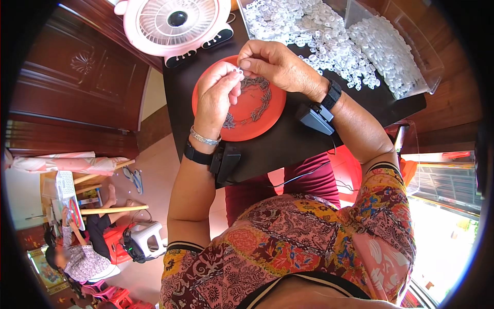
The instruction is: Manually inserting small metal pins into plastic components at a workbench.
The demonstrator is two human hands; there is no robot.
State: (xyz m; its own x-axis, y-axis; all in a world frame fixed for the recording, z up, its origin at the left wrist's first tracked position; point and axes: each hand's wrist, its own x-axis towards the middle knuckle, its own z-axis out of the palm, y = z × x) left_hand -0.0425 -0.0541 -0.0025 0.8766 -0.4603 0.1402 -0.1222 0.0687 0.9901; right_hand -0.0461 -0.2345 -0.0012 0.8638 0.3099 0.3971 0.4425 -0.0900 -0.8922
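The left hand (217, 91) pinches a small white piece (239, 71) between thumb and fingers above the orange-red plate (245, 135), while the right hand (275, 64) meets it there with thumb and forefinger closed together, though whether they also grip something is too small to tell. Thin grey pieces (266, 100) lie in a rough ring on the plate, which rests on the dark tabletop (272, 158). Beyond the right hand, many white pieces (329, 44) spread loosely beside a clear bin (435, 80) holding more, and a pink fan (172, 49) stands at the far left.
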